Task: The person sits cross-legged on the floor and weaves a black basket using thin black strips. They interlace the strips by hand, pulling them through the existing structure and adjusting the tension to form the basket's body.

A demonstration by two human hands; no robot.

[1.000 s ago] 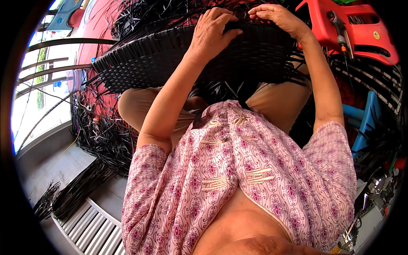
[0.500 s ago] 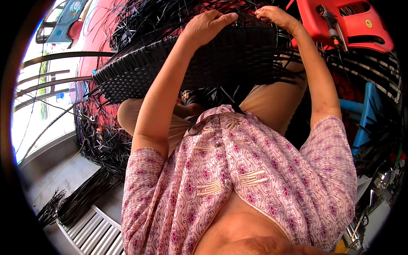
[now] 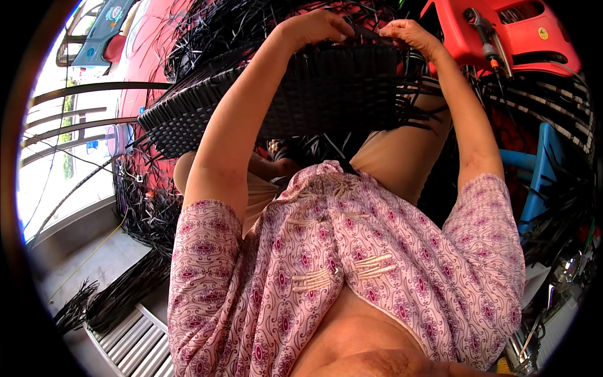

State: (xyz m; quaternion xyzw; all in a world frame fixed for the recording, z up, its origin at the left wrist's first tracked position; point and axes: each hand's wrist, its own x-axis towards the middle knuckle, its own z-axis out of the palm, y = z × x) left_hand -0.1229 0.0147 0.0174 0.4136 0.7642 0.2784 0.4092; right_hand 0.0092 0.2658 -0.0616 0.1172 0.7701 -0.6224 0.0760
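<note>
A black woven wicker piece (image 3: 314, 88) lies across my lap, its side of flat plastic strips facing me. At its far edge my left hand (image 3: 314, 28) is closed, with curled fingertips on a black strip (image 3: 363, 32). A short way to the right, my right hand (image 3: 411, 34) pinches the same dark strip area between thumb and fingers. The exact grip of both hands is partly hidden by the fingers. Loose strip ends (image 3: 421, 94) stick out from the wicker's right side, below my right hand.
Tangled black strips (image 3: 213, 31) heap up beyond the wicker. A red plastic stool (image 3: 540, 38) with a power tool (image 3: 483, 38) on it stands at the far right. A blue plastic frame (image 3: 543, 169) is by my right elbow; a strip bundle (image 3: 132, 289) lies at lower left.
My left hand has moved right and its outstretched thumb and fingers have curled in toward my right hand. The right hand has shifted slightly nearer. The wicker has tilted a little.
</note>
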